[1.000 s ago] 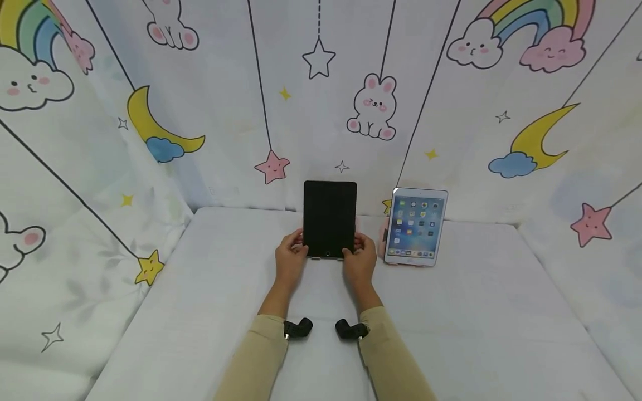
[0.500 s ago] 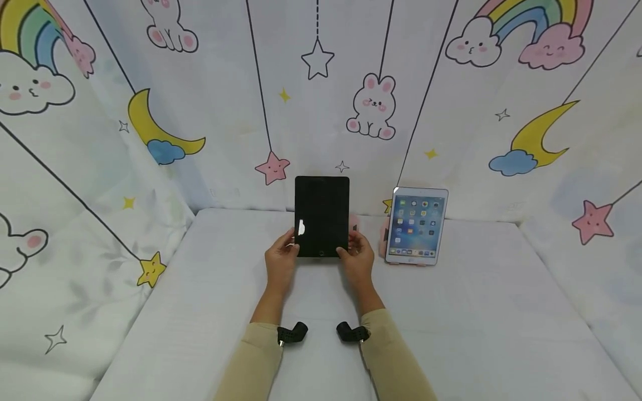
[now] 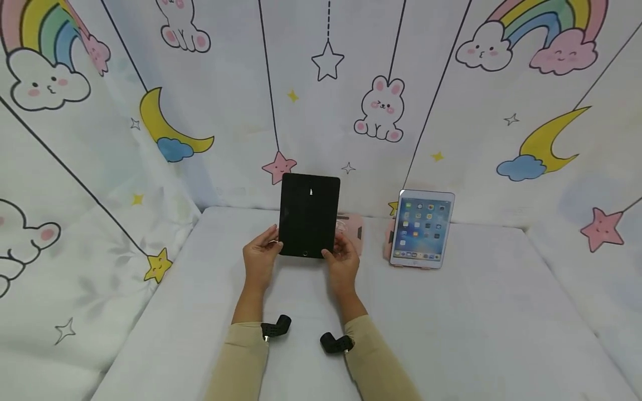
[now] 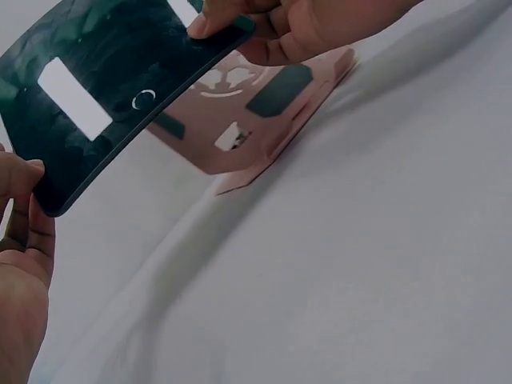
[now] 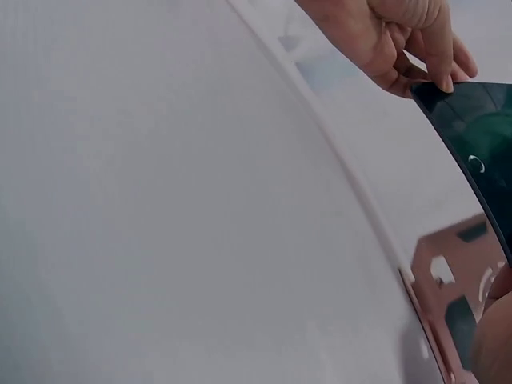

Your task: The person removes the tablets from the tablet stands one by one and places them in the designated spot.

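Observation:
A black tablet with a dark screen is held upright between my two hands, light reflecting off its glass. My left hand pinches its lower left corner, the thumb on the front. At the lower right corner my right hand pinches it the same way. Behind the tablet and to its right stands a pink tablet stand with cutouts and dark pads, partly hidden. The left wrist view shows a gap between the tablet and the stand.
To the right, a white tablet with a lit home screen leans on another pink stand. White cloth covers the table. A printed curtain hangs behind it and along both sides.
Both hands have carried the black tablet leftward and slightly up, away from the pink stand behind it, which shows more now. The tablet has tilted a little. The white tablet stays on its stand.

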A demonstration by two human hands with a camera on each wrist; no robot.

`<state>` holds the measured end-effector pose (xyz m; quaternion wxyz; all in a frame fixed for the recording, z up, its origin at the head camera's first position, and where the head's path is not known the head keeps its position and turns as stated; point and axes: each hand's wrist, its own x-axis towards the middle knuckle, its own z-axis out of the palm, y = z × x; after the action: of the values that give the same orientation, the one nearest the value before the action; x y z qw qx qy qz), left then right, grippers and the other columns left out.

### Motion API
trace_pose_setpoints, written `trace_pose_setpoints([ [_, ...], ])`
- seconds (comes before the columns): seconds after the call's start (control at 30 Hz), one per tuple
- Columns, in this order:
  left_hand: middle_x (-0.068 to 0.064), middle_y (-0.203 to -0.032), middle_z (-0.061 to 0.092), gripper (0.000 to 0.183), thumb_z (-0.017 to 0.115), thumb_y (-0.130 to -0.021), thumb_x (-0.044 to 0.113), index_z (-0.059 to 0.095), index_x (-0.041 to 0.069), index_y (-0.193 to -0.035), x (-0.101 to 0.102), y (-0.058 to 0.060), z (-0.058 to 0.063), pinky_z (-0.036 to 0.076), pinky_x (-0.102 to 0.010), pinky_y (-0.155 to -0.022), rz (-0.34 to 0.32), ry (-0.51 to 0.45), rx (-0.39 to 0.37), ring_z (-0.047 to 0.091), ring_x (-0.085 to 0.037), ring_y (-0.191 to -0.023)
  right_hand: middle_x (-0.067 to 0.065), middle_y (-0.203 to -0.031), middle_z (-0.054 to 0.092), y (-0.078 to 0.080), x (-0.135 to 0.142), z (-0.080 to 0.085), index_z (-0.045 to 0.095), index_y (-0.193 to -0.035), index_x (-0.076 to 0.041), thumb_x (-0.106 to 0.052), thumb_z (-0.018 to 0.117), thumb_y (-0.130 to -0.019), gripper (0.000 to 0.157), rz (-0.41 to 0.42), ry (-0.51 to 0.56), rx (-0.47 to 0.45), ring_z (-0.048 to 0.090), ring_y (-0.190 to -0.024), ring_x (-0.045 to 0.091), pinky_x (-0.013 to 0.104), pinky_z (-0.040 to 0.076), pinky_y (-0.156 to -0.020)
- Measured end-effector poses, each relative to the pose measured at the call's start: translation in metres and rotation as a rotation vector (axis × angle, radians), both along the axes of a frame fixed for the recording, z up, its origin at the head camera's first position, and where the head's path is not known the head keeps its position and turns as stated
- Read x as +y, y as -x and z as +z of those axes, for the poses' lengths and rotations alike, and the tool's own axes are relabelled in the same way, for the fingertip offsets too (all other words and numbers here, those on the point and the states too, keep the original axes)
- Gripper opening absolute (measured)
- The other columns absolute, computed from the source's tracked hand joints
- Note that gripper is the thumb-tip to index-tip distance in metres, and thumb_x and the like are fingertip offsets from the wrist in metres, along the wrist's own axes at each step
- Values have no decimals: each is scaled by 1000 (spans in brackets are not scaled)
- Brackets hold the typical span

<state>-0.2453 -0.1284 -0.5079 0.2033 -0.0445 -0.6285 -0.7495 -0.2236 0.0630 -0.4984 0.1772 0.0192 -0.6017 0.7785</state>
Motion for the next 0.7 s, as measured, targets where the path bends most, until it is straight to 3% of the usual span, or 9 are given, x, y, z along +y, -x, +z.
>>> trace_pose_setpoints([
  [0.1,-3,-109,75,46,70,-80,-13,62,-6,-126,-11,0,0,55,-16,-79,-25,-22,-13,67,-5,-94,17,-115,58,-2,-9,0,57,-125,7,13,69,-81,46,-5,-7,6,53,-98,20,17,51,-81],
  [0.23,7,-99,76,46,68,-77,-19,63,-9,-122,-29,1,0,56,-17,-75,-32,-66,-21,69,-6,-91,22,-119,59,-5,-19,1,56,-130,3,11,68,-83,49,50,-51,13,58,-104,24,17,52,-85],
  [0.47,4,-96,77,48,66,-77,-22,57,-16,-124,-54,-4,-2,56,-18,-76,-54,-147,-51,71,-7,-91,24,-124,58,-10,-34,2,53,-136,2,11,67,-84,55,148,-91,14,59,-107,30,19,53,-86],
  [0.7,4,-92,77,49,61,-77,-26,54,-18,-125,-69,-9,-1,56,-17,-75,-5,-239,-112,71,-7,-90,26,-125,57,-10,-43,-2,50,-138,5,14,64,-84,56,248,-130,-21,60,-111,36,20,54,-87],
])
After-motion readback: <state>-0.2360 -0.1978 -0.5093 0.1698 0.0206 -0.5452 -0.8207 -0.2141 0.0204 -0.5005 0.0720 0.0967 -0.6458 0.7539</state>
